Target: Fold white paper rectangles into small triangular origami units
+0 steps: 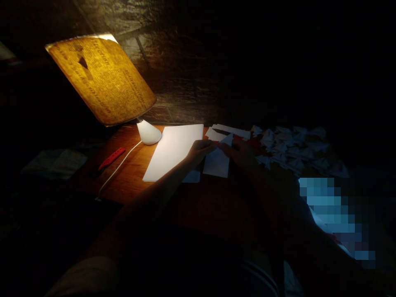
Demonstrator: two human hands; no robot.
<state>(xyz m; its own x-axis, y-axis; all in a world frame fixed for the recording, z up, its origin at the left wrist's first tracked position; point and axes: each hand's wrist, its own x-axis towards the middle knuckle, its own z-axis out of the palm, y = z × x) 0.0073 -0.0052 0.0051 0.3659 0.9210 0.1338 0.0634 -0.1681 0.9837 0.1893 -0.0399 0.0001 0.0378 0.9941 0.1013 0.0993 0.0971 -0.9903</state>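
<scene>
My left hand [201, 149] is closed, its fingertips pinching the left side of a small folded piece of paper [227, 139]. On the other side, my right hand [243, 153] grips the same paper with thumb and fingers. The paper comes to a point at the top and is held just above the table. Below it lies a white paper rectangle [215, 164]. A stack of large white sheets [176, 144] rests to the left, partly beneath my left forearm. Dim light hides the finer folds and some fingers.
A lit lamp with a printed shade [102, 80] stands at the back left on its white base [148, 132]. Its cord [119, 167] runs past a red cutter [111, 159]. Paper slips with a dark pen [220, 131] lie behind my hands; many folded paper pieces [284, 146] cover the right side.
</scene>
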